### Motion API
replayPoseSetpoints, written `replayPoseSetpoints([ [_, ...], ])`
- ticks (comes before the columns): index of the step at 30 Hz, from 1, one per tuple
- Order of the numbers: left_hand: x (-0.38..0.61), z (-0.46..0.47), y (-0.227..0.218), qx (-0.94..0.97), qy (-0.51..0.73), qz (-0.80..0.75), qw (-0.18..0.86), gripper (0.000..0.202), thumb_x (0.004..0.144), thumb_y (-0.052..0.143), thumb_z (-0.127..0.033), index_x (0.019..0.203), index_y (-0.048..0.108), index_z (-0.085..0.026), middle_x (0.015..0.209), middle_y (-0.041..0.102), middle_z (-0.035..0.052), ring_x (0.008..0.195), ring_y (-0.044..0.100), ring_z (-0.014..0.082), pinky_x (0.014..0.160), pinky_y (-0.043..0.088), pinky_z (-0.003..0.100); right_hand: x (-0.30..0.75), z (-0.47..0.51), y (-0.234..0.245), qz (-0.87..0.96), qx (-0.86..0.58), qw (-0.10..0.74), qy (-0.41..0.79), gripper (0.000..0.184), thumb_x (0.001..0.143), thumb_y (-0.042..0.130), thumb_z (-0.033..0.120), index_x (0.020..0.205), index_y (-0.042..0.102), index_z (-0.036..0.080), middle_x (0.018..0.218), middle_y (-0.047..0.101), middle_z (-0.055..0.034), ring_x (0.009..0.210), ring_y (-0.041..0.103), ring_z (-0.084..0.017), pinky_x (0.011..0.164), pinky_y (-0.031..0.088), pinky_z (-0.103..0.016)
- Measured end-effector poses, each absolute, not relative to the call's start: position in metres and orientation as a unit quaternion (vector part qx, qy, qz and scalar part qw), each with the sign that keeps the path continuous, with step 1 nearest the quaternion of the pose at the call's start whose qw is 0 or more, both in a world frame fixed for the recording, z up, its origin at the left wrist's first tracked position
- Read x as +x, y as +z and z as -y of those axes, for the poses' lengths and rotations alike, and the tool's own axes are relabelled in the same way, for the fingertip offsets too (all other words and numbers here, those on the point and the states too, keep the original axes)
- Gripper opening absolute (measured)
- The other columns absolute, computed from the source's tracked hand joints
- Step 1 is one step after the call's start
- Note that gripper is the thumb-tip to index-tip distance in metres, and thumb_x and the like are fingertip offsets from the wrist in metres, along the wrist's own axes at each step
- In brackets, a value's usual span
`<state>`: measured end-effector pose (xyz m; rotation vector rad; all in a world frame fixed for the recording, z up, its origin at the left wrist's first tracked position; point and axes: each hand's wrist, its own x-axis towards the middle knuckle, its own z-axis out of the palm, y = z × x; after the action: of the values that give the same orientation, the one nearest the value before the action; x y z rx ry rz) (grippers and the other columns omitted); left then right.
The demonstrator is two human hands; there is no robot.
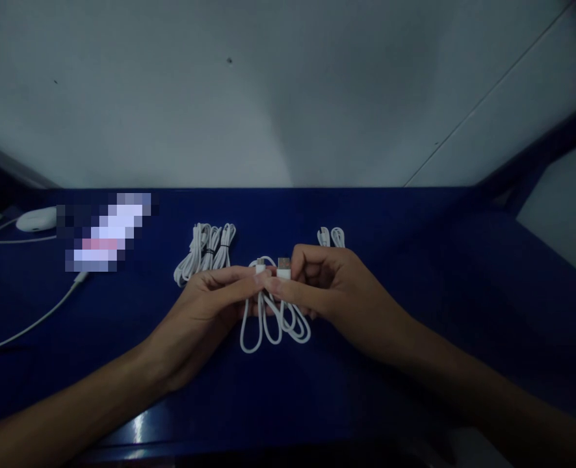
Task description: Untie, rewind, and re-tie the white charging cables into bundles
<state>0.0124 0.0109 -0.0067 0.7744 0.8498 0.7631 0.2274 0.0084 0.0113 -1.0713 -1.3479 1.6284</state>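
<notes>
Your L hand pinches the white cable at its smaller plug, R hand at its USB plug; it's nearer you than the tied bundles, to their R. Prob. aligning plug ends; next move likely needs a firm pinch w/o loops slipping.

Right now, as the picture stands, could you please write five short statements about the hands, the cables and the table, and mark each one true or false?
1. The left hand and the right hand both hold a looped white cable. True.
2. The held cable's plugs point toward the person. False: their metal ends point away.
3. Bundled cables lie beyond the left hand. True.
4. The tabletop is white. False: it is blue.
5. More bundles lie beyond the right hand. True.
</notes>
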Motion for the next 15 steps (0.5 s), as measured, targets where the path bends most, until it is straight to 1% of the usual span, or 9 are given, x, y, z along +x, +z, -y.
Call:
replayPoseSetpoints([
  [4, 0.013, -0.011, -0.007, 0.373, 0.355, -0.388, 0.765, 0.014, 0.102, 0.081, -0.030, 0.107, 0.090, -0.020, 0.117, 0.086, 0.0111, 0.108, 0.079, 0.0238, 0.095, 0.061, 0.031, 0.227, -0.008, 0.012, 0.529, -0.428, 0.375, 0.629, 0.037, 0.091, 0.092, 0.036, 0.074, 0.062, 0.022, 0.064, 0.063, 0.0064, 0.057, 0.054, -0.010, 0.055, 0.042, -0.024],
  [7, 0.013, -0.011, -0.005, 0.384, 0.376, -0.378, 0.754, 0.015, 0.105, 0.079, -0.033, 0.110, 0.088, -0.022, 0.124, 0.084, 0.0106, 0.113, 0.079, 0.0252, 0.096, 0.062, 0.033, 0.225, -0.007, 0.012, 0.525, -0.444, 0.382, 0.618, 0.040, 0.093, 0.090, 0.045, 0.075, 0.062, 0.022, 0.068, 0.064, 0.0046, 0.060, 0.056, -0.011, 0.057, 0.044, -0.025],
  [9, 0.014, -0.011, -0.003, 0.377, 0.400, -0.372, 0.748, 0.015, 0.106, 0.078, -0.036, 0.111, 0.084, -0.024, 0.126, 0.082, 0.0086, 0.112, 0.078, 0.0255, 0.094, 0.063, 0.035, 0.224, -0.006, 0.012, 0.534, -0.461, 0.399, 0.585, 0.045, 0.098, 0.085, 0.049, 0.074, 0.059, 0.022, 0.070, 0.061, 0.0042, 0.061, 0.053, -0.011, 0.059, 0.044, -0.026],
  [12, 0.015, -0.011, 0.000, 0.370, 0.433, -0.358, 0.740, 0.015, 0.108, 0.075, -0.039, 0.106, 0.077, -0.025, 0.122, 0.081, 0.0052, 0.108, 0.077, 0.0232, 0.093, 0.064, 0.035, 0.221, -0.004, 0.011, 0.565, -0.482, 0.421, 0.521, 0.044, 0.107, 0.073, 0.052, 0.077, 0.058, 0.022, 0.070, 0.053, 0.0048, 0.060, 0.045, -0.011, 0.060, 0.043, -0.028],
  [15, 0.017, -0.011, 0.003, 0.366, 0.448, -0.354, 0.734, 0.017, 0.111, 0.070, -0.039, 0.103, 0.073, -0.025, 0.121, 0.078, 0.0031, 0.108, 0.075, 0.0211, 0.096, 0.063, 0.035, 0.219, -0.002, 0.008, 0.580, -0.491, 0.412, 0.503, 0.042, 0.113, 0.062, 0.055, 0.086, 0.062, 0.023, 0.074, 0.055, 0.0040, 0.060, 0.046, -0.011, 0.059, 0.044, -0.028],
])
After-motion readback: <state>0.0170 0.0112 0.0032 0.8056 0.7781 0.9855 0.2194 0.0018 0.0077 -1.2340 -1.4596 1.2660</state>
